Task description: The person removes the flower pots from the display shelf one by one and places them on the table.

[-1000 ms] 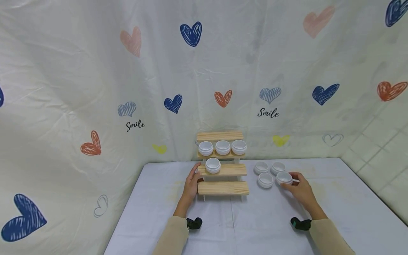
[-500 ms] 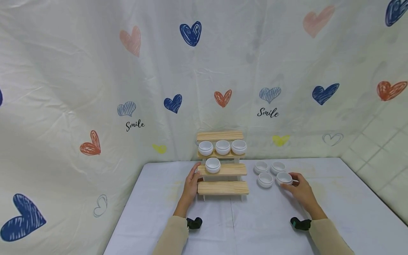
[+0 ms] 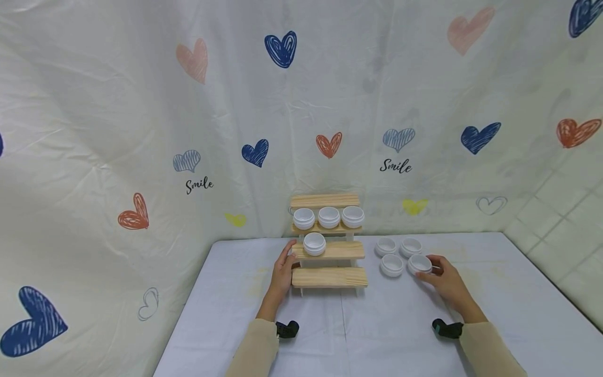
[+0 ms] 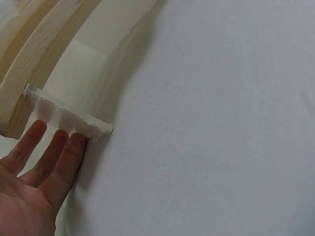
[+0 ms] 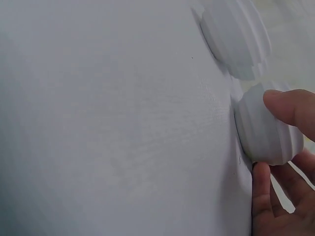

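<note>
A stepped wooden shelf (image 3: 330, 277) stands at the back of the table. Three white bowls (image 3: 328, 217) sit on its upper step and one white bowl (image 3: 314, 244) on the middle step. My left hand (image 3: 282, 272) rests with straight fingers (image 4: 49, 157) against the shelf's white left side panel (image 4: 69, 118). To the right of the shelf lie several more white bowls (image 3: 392, 265) on the table. My right hand (image 3: 445, 283) grips the nearest of them (image 3: 419, 263), with the thumb (image 5: 290, 108) on the ribbed bowl (image 5: 263, 130) and the fingers curled under its side.
The table (image 3: 377, 324) is covered with a pale cloth, and a heart-printed curtain (image 3: 282, 131) hangs close behind the shelf. Another bowl (image 5: 234, 34) lies just beyond the held one. A tiled wall (image 3: 565, 209) stands at the right.
My right wrist has shifted very slightly to the right while the hand stays on the same bowl. The left hand and the shelf have not moved.
</note>
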Tool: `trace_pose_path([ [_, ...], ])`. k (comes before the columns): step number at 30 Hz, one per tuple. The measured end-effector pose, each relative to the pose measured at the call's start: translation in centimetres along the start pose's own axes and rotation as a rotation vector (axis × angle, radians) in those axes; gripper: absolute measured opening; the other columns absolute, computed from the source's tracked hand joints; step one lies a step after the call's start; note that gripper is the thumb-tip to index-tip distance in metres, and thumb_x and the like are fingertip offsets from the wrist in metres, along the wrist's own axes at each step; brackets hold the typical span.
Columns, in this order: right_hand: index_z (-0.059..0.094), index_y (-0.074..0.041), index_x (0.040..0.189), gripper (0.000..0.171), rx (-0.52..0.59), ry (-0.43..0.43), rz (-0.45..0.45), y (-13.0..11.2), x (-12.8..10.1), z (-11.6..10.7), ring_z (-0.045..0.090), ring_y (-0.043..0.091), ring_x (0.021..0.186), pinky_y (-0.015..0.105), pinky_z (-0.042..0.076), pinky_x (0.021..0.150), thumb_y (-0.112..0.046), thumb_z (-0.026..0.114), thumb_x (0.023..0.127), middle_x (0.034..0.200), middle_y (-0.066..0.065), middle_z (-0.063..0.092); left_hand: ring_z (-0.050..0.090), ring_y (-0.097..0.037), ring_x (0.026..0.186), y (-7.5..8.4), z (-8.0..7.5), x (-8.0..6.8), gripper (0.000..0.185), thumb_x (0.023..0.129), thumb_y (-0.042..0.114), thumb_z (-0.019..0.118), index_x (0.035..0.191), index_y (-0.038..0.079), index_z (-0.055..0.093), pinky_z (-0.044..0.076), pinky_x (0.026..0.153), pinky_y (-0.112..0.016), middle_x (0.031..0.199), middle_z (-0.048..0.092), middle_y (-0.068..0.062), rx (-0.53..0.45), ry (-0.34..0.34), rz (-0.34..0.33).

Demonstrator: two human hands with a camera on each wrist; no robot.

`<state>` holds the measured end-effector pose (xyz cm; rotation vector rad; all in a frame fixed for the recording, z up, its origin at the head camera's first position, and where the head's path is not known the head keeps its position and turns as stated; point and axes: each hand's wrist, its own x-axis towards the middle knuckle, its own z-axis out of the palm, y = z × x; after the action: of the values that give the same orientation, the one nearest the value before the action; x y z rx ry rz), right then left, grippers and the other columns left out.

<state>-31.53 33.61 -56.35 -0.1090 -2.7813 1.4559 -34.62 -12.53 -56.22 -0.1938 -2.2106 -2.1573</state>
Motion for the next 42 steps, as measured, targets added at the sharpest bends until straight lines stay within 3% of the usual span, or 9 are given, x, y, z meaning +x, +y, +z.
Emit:
trace_pose_path([
  [8,0.029,0.004,0.154,0.093,0.001,-0.013,0.000,0.0,-0.1,-0.2,0.041,0.052,0.136,0.065,0.037,0.110,-0.046,0.076,0.091,0.153,0.035,0.036,0.064,-0.033,0.124,-0.2,0.3,-0.1,0.046,0.110,0.028,0.042,0.155,0.031,0.044,0.047,0.109,-0.049,0.135,0.064,-0.016,0.037,0.042,0.011],
  [21,0.028,0.004,0.155,0.094,0.016,-0.001,0.015,0.0,-0.1,0.1,0.039,0.052,0.139,0.065,0.037,0.112,-0.046,0.076,0.091,0.155,0.035,0.035,0.060,-0.045,0.126,0.4,0.3,-0.3,0.047,0.110,0.027,0.043,0.158,0.028,0.040,0.045,0.110,-0.052,0.128,0.064,-0.019,0.010,0.026,-0.005],
  [30,0.027,0.003,0.155,0.092,0.022,0.014,0.039,0.1,-0.2,0.4,0.038,0.052,0.139,0.065,0.036,0.112,-0.044,0.075,0.093,0.155,0.034,0.035,0.059,-0.045,0.127,2.8,0.0,-1.2,0.049,0.110,0.021,0.044,0.158,0.018,0.040,0.044,0.110,-0.053,0.125,0.066,-0.018,0.021,-0.016,-0.026],
  [39,0.026,0.003,0.156,0.094,0.027,0.006,0.036,0.0,-0.2,0.5,0.039,0.051,0.139,0.064,0.037,0.112,-0.046,0.075,0.092,0.155,0.034,0.035,0.063,-0.039,0.124,0.2,0.3,-0.3,0.045,0.109,0.030,0.044,0.154,0.034,0.045,0.045,0.109,-0.051,0.124,0.067,-0.017,0.035,0.047,-0.004],
  [42,0.026,0.003,0.156,0.095,0.032,0.004,0.033,0.0,-0.3,0.4,0.039,0.051,0.139,0.064,0.037,0.112,-0.046,0.075,0.092,0.155,0.034,0.035,0.062,-0.041,0.124,1.5,0.2,-0.9,0.046,0.109,0.026,0.045,0.156,0.028,0.044,0.045,0.109,-0.053,0.127,0.066,-0.018,0.022,0.025,-0.001],
])
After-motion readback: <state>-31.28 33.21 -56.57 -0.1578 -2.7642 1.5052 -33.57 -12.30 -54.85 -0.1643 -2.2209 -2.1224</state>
